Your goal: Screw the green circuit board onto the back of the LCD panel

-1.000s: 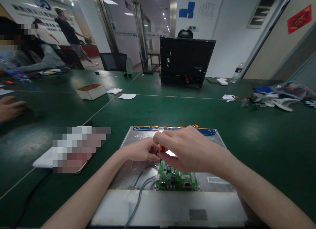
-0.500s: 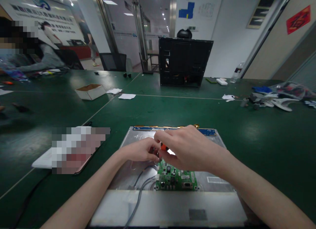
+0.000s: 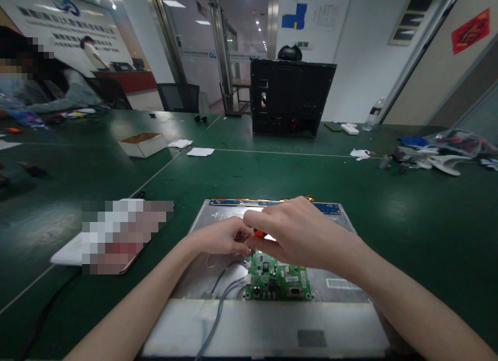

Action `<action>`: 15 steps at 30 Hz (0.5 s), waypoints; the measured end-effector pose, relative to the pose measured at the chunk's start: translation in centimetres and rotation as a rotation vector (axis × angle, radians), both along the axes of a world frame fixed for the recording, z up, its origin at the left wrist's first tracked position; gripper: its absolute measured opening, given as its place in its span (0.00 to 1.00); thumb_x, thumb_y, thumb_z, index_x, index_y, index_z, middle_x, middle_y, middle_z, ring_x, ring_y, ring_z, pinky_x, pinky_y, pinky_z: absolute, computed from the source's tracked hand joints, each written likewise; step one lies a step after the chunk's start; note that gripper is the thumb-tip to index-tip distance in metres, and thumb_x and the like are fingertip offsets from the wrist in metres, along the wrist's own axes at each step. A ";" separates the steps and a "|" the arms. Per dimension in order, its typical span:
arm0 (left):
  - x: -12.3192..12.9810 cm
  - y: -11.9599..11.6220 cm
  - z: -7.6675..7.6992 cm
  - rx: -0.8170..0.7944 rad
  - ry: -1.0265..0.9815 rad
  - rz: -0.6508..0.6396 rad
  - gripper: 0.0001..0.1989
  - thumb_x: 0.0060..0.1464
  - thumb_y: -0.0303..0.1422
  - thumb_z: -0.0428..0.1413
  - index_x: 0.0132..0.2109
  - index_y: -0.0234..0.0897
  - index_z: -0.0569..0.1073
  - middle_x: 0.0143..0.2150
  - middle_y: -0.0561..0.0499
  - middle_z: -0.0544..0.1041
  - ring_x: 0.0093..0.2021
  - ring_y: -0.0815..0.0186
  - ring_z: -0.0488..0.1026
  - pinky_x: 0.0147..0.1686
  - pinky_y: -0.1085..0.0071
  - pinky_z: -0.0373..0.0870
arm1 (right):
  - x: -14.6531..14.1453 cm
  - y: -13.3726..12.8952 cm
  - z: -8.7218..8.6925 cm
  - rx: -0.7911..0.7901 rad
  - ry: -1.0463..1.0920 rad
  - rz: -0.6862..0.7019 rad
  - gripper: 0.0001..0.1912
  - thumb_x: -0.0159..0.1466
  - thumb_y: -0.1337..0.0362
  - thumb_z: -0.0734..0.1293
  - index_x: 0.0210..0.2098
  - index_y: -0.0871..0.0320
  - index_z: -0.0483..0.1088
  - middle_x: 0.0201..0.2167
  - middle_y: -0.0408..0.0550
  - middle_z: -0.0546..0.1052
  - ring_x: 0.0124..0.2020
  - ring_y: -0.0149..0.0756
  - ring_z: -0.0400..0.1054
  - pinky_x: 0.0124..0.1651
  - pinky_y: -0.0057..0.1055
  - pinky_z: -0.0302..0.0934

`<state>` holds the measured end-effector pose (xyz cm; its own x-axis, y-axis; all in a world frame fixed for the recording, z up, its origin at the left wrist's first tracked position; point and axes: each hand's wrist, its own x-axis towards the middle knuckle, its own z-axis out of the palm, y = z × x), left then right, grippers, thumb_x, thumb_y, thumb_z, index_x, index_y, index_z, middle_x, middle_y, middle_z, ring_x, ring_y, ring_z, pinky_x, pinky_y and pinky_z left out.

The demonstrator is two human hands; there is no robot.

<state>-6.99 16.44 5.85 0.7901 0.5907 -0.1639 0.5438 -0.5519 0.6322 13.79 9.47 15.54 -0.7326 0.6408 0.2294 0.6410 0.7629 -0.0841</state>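
A green circuit board [image 3: 278, 284] lies on the silver metal back of a display panel [image 3: 264, 324] in front of me. Over the board's upper edge, my right hand [image 3: 299, 234] is closed around a screwdriver [image 3: 259, 233]; only a bit of its orange and black handle shows between the fingers. My left hand [image 3: 227, 236] has its fingers pinched together by the board's upper left corner, touching or close to the screwdriver's lower end. What those fingertips hold is hidden. Grey cables [image 3: 218, 311] run from the board's left side toward me.
A blue circuit strip [image 3: 329, 208] lines the panel's far edge. Left of the panel lies a phone on white paper [image 3: 68, 252]. Farther off stand a white box [image 3: 143, 146] and a black monitor casing [image 3: 291, 99]. Plastic parts [image 3: 418, 156] lie at right; a person [image 3: 70, 88] sits far left.
The orange handle has turned slightly within my right hand, whose fingers have shifted a little. My left hand stays in place. In the background, one standing person is gone from view.
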 end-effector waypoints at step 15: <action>0.1 -0.1 0.2 -0.015 -0.002 -0.012 0.03 0.49 0.30 0.59 0.31 0.35 0.76 0.25 0.56 0.71 0.27 0.67 0.67 0.27 0.75 0.62 | 0.0 -0.2 0.3 -0.034 0.012 0.044 0.06 0.68 0.62 0.61 0.42 0.57 0.64 0.34 0.45 0.76 0.26 0.31 0.63 0.24 0.31 0.41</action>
<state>-6.93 16.38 6.10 0.7974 0.5788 -0.1707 0.5357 -0.5488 0.6417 13.83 9.24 15.81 -0.7578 0.6152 0.2171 0.6053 0.7872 -0.1179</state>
